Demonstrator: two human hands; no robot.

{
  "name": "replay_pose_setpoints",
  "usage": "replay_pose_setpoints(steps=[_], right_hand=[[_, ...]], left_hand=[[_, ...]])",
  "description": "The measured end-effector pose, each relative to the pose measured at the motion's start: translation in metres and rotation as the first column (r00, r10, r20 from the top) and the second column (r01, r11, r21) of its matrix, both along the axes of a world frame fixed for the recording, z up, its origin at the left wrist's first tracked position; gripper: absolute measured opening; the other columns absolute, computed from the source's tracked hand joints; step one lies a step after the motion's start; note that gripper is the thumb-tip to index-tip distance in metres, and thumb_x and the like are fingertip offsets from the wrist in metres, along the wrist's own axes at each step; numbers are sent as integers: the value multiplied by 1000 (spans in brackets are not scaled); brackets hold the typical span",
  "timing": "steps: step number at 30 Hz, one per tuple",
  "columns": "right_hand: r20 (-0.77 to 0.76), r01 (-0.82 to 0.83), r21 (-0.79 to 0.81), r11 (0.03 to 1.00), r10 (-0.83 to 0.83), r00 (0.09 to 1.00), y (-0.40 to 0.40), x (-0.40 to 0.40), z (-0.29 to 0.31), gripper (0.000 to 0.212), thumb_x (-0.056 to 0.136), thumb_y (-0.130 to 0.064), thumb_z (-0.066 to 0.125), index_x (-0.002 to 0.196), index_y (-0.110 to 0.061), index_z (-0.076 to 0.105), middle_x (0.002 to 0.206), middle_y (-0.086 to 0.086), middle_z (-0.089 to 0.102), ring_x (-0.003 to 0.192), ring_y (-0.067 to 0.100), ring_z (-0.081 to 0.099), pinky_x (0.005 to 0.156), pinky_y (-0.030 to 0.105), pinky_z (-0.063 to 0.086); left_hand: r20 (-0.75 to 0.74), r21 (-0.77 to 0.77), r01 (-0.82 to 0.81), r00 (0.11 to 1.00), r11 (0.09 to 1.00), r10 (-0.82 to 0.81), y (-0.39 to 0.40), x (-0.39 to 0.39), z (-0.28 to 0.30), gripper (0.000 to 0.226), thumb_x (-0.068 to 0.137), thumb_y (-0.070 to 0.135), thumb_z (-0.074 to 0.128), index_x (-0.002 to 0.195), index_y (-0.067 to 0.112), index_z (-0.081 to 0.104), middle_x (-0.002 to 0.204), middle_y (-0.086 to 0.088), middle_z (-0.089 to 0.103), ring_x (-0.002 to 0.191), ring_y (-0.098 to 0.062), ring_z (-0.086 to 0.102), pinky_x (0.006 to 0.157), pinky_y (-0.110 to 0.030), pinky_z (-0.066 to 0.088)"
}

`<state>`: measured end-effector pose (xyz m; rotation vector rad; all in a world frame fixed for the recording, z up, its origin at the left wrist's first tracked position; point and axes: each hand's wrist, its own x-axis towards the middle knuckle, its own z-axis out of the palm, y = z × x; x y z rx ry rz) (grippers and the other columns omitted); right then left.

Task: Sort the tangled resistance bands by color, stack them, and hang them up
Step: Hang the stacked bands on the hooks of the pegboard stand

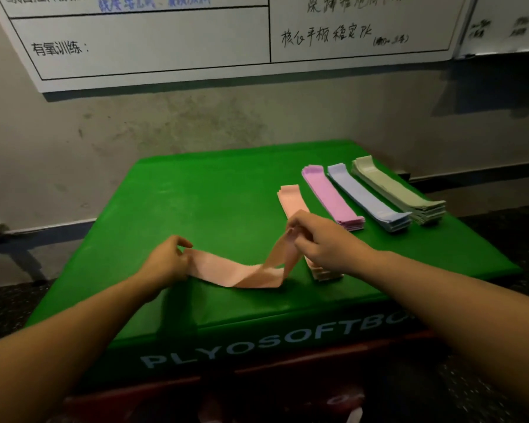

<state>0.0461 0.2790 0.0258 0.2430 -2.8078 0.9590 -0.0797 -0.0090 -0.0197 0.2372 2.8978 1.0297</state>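
Note:
A salmon-pink resistance band (242, 271) lies twisted across the green plyo box (196, 209). My left hand (168, 259) pinches its left end low on the box top. My right hand (321, 239) grips the other end, lifted a little above the surface. Behind and under my right hand lies a stack of salmon-pink bands (290, 199), partly hidden. To its right, three more flat stacks lie side by side: purple-pink (330, 193), light blue (367, 199), pale green (397, 190).
The green box stands on a red box (257, 389) and close to a grey wall. A whiteboard (165, 41) with handwriting hangs above. Dark floor surrounds the boxes, and a metal frame (0, 236) shows at the left.

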Motion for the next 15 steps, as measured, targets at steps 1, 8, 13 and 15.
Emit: replay_pose_setpoints(steps=[1, 8, 13, 15], right_hand=[[-1, 15, -36, 999, -15, 1000, 4, 3, 2, 17, 95, -9, 49, 104, -23, 53, 90, -13, 56, 81, 4, 53, 69, 26, 41], [-43, -2, -76, 997, -1, 999, 32, 24, 18, 23, 86, 3, 51, 103, -10, 46, 93, 1, 50, 77, 8, 44, 63, 17, 37], [-169, -50, 8, 999, 51, 984, 50, 29, 15, 26, 82, -8, 62, 100, -21, 47, 92, -4, 50, 79, 11, 47, 67, 18, 41], [-285, -62, 88, 994, 85, 955, 61, 30, 12, 14, 79, -21, 62, 93, -20, 61, 88, -8, 53, 83, 12, 49, 73, 28, 44]], left_hand=[[20, 54, -8, 1000, 999, 7, 4, -3, 6, 16, 99, 8, 53, 112, 7, 63, 91, -13, 65, 64, -22, 61, 48, -31, 54], [-3, 237, -43, 999, 971, 45, 45, -35, 46, 19, 94, 1, 60, 111, -4, 69, 94, -17, 66, 70, -18, 59, 54, -19, 53], [-64, 298, -16, 997, 955, 37, 92, -50, 68, 18, 93, 0, 60, 108, 4, 69, 91, -13, 65, 76, -22, 58, 68, -28, 52], [-49, 312, 2, 999, 950, 14, 107, -61, 70, 14, 94, 2, 61, 105, 7, 68, 91, -13, 66, 77, -23, 60, 72, -32, 56]])
